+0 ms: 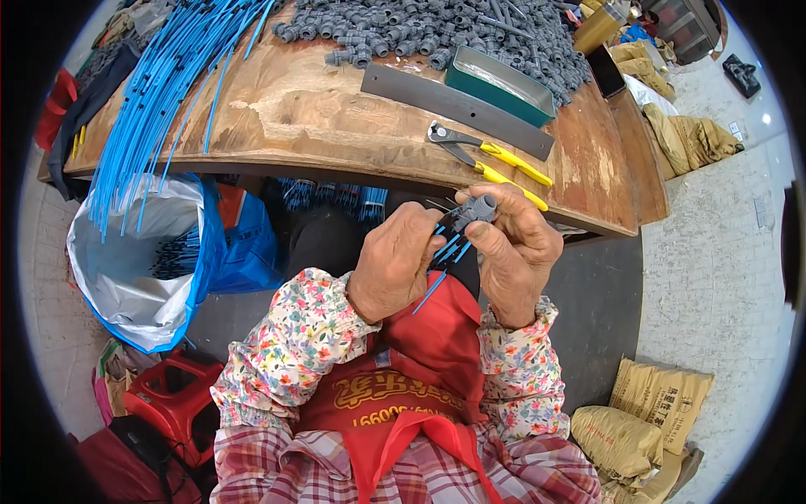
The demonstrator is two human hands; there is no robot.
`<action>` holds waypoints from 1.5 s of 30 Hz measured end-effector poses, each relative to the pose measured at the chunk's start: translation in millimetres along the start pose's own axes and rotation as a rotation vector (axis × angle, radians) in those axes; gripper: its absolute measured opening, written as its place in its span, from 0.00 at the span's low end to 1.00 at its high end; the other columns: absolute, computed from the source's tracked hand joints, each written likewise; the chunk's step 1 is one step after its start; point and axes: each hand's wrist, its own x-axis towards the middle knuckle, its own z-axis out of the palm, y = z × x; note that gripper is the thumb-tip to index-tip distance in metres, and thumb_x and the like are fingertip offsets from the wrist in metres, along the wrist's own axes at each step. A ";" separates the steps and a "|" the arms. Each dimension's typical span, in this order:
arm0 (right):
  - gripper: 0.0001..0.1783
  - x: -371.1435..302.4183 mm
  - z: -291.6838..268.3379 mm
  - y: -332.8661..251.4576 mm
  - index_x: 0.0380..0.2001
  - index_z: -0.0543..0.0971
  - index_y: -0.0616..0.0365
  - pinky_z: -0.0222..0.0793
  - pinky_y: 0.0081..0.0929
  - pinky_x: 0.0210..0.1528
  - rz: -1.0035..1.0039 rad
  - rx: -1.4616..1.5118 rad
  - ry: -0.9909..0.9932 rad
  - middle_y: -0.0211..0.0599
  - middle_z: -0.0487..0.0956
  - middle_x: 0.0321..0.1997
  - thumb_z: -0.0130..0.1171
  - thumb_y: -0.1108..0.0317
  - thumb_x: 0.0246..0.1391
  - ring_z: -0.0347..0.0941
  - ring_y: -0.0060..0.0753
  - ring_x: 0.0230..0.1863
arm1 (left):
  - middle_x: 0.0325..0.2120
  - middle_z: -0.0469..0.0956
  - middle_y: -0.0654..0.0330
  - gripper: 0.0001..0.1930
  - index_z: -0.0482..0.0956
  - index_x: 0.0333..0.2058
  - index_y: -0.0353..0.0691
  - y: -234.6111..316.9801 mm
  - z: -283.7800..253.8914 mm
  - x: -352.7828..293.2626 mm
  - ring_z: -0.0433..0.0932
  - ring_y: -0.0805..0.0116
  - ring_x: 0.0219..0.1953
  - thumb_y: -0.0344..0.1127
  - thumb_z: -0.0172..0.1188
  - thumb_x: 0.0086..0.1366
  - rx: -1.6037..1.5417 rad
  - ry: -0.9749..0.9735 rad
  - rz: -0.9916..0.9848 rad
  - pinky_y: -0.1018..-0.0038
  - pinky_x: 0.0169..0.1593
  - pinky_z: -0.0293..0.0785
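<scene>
My right hand (522, 248) grips a grey ridged plastic fitting (478, 210) between thumb and fingers, just off the table's front edge. Close beside it, my left hand (393, 262) is closed in a pinch at a small bunch of thin blue rods (453, 245) with black parts. These rods hang below the fitting, over my red apron (432, 336). How the rods and the fitting meet is hidden by my fingers. Yellow-handled end-cutting pincers (491, 160) lie on the table just beyond my right hand.
On the wooden table (294, 126) are a large heap of grey fittings (403, 25), a green tray (504, 88), a flat metal bar (453, 109) and many long blue rods (176, 84). A white-lined blue bag (138, 277) stands left, near a red stool (172, 395). Sacks (625, 428) lie right.
</scene>
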 end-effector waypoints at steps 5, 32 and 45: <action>0.19 7.5 -4.6 0.9 0.41 0.75 0.72 0.68 0.19 0.42 -0.009 0.002 -0.060 0.45 0.79 0.39 0.64 0.76 0.45 0.74 0.26 0.38 | 0.25 0.68 0.49 0.07 0.70 0.36 0.31 -4.8 -10.5 4.4 0.71 0.48 0.27 0.26 0.53 0.61 -0.175 -0.131 -0.072 0.64 0.30 0.68; 0.17 14.3 -7.5 -6.2 0.35 0.80 0.66 0.63 0.19 0.33 -0.032 -0.123 -0.168 0.37 0.78 0.34 0.68 0.72 0.38 0.69 0.25 0.32 | 0.25 0.69 0.49 0.08 0.71 0.34 0.32 7.1 -27.8 15.4 0.72 0.47 0.27 0.23 0.58 0.54 -0.039 -0.347 -0.150 0.62 0.28 0.68; 0.18 15.0 -15.4 -10.1 0.35 0.79 0.69 0.66 0.29 0.42 -0.126 0.030 -0.272 0.40 0.79 0.34 0.69 0.71 0.37 0.71 0.33 0.37 | 0.23 0.72 0.60 0.06 0.75 0.29 0.30 -5.2 -23.6 13.1 0.71 0.75 0.24 0.28 0.60 0.59 -0.868 -0.366 -0.411 0.79 0.29 0.67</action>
